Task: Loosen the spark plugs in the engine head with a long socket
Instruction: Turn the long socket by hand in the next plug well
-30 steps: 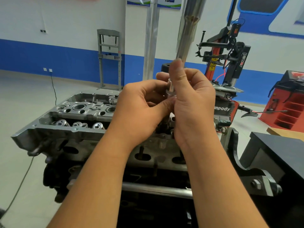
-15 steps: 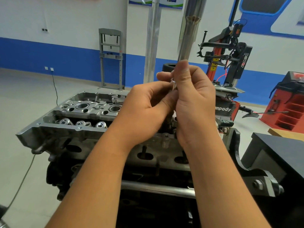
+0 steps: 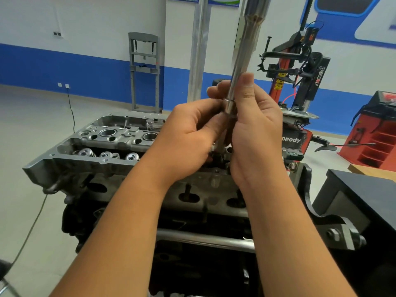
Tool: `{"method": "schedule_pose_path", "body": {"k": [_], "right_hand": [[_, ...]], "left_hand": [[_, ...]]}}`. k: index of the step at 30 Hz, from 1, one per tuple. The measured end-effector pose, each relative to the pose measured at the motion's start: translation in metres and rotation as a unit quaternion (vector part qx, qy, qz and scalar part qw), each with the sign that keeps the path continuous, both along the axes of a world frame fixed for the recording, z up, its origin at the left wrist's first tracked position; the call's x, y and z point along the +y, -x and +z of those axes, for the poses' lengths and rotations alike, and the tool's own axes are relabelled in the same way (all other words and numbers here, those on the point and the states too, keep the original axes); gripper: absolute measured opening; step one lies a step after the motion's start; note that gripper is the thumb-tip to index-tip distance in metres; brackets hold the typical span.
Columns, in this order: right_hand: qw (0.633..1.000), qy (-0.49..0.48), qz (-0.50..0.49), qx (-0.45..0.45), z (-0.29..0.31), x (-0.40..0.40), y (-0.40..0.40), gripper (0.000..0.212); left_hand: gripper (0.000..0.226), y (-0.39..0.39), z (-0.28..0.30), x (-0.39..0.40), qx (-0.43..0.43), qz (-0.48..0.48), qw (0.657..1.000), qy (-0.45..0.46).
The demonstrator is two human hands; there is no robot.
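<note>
A long chrome socket tool (image 3: pixel 243 52) stands nearly upright over the right part of the grey engine head (image 3: pixel 111 144). Its top runs out of view and its lower end drops between my hands toward the head. My right hand (image 3: pixel 255 127) grips the shaft, thumb up along it. My left hand (image 3: pixel 188 138) pinches the shaft just below its collar (image 3: pixel 229 105). The spark plug and the socket's tip are hidden behind my hands.
The engine sits on a black stand with a bolted bracket (image 3: pixel 338 230) at the right. A black table (image 3: pixel 368 189) is beside it. A tyre changer (image 3: pixel 300 67), a red cabinet (image 3: pixel 377 133) and a grey press frame (image 3: pixel 144 71) stand behind. A cable (image 3: pixel 32 228) trails on the floor.
The view has shifted slightly and my hands sit a little to the right. The collar on the shaft now shows between my fingers. Both hands keep their hold.
</note>
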State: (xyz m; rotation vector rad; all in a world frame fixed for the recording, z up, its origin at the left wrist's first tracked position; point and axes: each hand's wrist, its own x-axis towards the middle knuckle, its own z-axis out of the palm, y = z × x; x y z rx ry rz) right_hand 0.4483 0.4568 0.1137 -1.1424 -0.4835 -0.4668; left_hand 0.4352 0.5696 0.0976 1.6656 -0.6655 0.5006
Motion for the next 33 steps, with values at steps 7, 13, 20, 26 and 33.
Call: {"method": "schedule_pose_path", "body": {"k": [7, 13, 20, 26, 33], "right_hand": [[1.0, -0.013, 0.014, -0.005, 0.0003, 0.001, 0.0008, 0.027], [0.999, 0.019, 0.013, -0.029, -0.0011, 0.0015, -0.0011, 0.033], [1.0, -0.014, 0.027, -0.008, -0.0001, 0.0018, 0.0023, 0.022], [1.0, -0.007, 0.016, 0.002, 0.0003, -0.0003, 0.0008, 0.031], [1.0, -0.007, 0.019, -0.001, 0.0003, 0.0005, 0.0013, 0.021]], "left_hand": [[0.017, -0.0015, -0.0027, -0.0025, -0.019, 0.07, 0.997, 0.038], [0.019, 0.0006, 0.0011, 0.0001, 0.002, 0.011, 1.0, 0.025], [0.019, -0.001, -0.0026, -0.003, -0.012, 0.101, 0.993, 0.053], [0.023, 0.0017, 0.0016, 0.002, 0.029, -0.02, 0.999, 0.019], [0.017, 0.0012, -0.0006, -0.0021, -0.004, 0.083, 0.996, 0.038]]}}
